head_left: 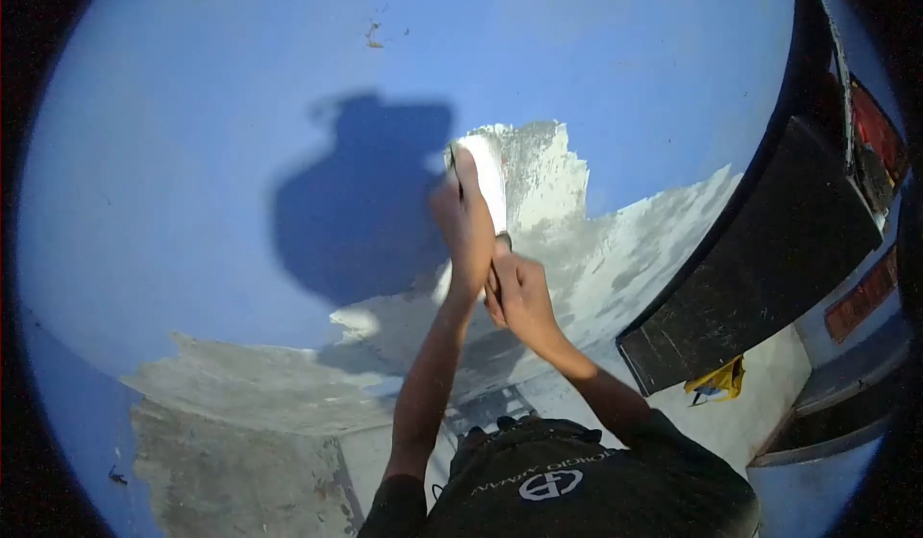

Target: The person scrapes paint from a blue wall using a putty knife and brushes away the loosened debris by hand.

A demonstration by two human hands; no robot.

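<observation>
**Putty blade (pixel 488 177) against the blue wall (pixel 192 105)**

The wall spreads all round the grip. A grey-white putty patch (pixel 586 250) runs right of it and below. The blade's white face juts up past the left hand (pixel 464 221), which clasps it. The right hand (pixel 519 293), touching just beneath, is clenched on its lower end.

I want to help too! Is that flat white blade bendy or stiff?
Probably fairly stiff: the white blade lies flat on the wall with the left hand pressing it. Maybe slippery, as pale paste seems to coat it.
</observation>
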